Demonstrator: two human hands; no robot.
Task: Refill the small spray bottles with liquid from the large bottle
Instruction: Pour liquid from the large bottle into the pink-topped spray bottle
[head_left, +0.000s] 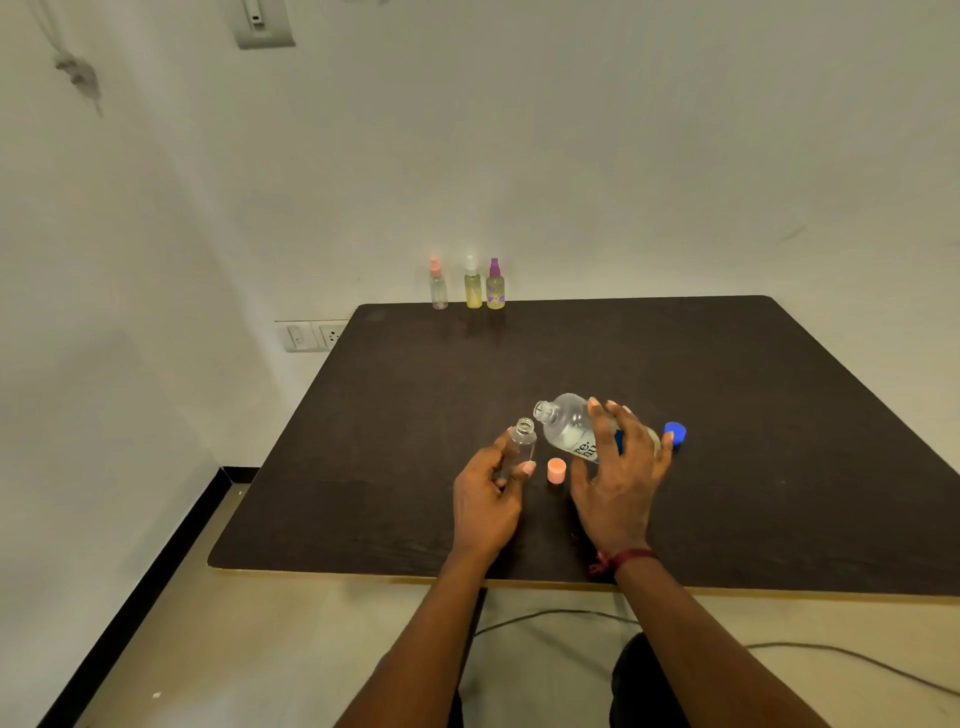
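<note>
Head view: pour lined up.
Left hand grips the small bottle, neck up; right hand clamps the large bottle tilted beside it, mouth toward that open neck, ready to pour.

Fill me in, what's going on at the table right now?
A person is mid-refill. The left hand holds a small clear bottle, uncapped, while the right hand grips the large bottle, tilted with its open neck close to the small one's mouth. No stream is visible. A pink cap and a blue cap lie on the table; three capped spray bottles stand at the far edge.
</note>
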